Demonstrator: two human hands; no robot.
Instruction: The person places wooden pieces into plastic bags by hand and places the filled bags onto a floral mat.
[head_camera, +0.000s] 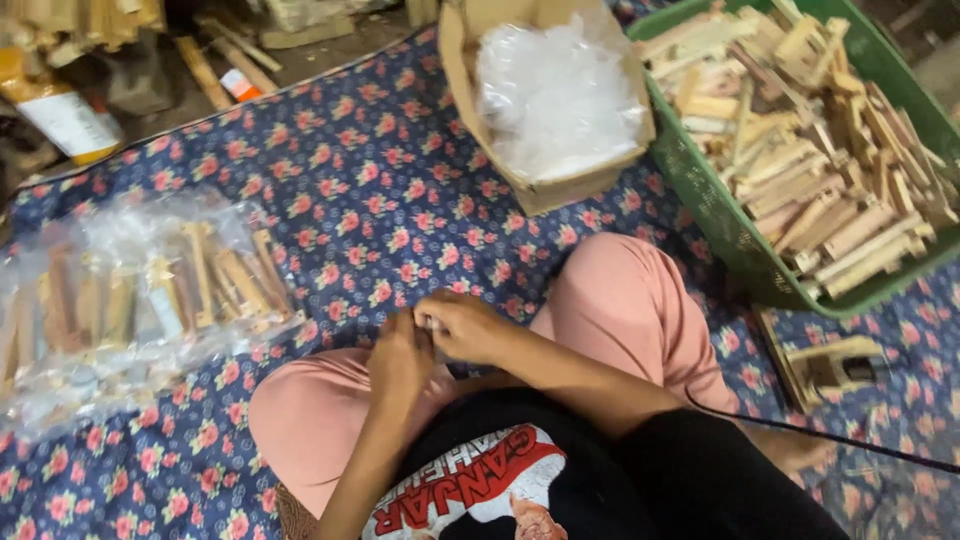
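Note:
My left hand (400, 358) and my right hand (465, 325) meet in front of my lap, above my crossed legs in pink trousers. Their fingers pinch together on something small and pale (432, 322), which is mostly hidden; I cannot tell what it is. To my left lies a heap of clear plastic bags with wooden sticks inside (140, 295) on the flowered cloth (360, 200).
A green plastic basket (715, 215) full of short wooden pieces stands at the right. A cardboard box (545, 185) with clear plastic bags sits at the top centre. A small wooden device (835, 365) with a black cable lies by my right knee. Scrap wood lies beyond the cloth.

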